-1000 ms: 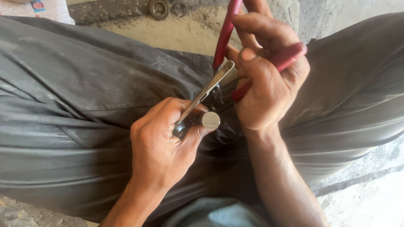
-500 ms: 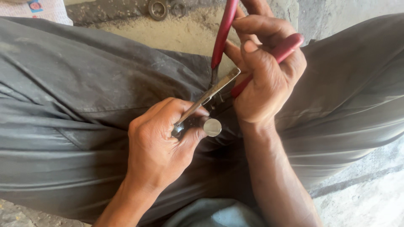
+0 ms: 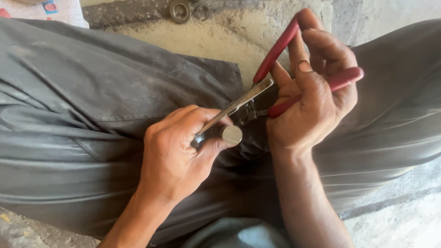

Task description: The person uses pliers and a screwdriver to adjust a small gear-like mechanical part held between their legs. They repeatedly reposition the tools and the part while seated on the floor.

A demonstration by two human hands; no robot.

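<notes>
My left hand (image 3: 177, 154) is closed around a short metal cylinder (image 3: 228, 134), whose round grey end face points toward me. My right hand (image 3: 317, 94) grips pliers (image 3: 275, 78) with two red handles, fingers wrapped over both. The pliers' long metal jaws (image 3: 234, 106) reach down-left to the cylinder, and their tip sits at my left fingers. A small spring shows at the pliers' pivot. Both hands work over my lap, above dark grey trousers (image 3: 92, 105).
Sandy concrete ground (image 3: 206, 39) lies between my knees. A metal ring (image 3: 180, 10) and a smaller ring lie on it at the top. A pale patterned cloth (image 3: 46, 11) is at the top left. Rough concrete shows at the lower right.
The pliers' handles have tilted slightly and my right hand shifted a little on them. The cylinder's end face has turned slightly in my left hand. Both hands stay in place.
</notes>
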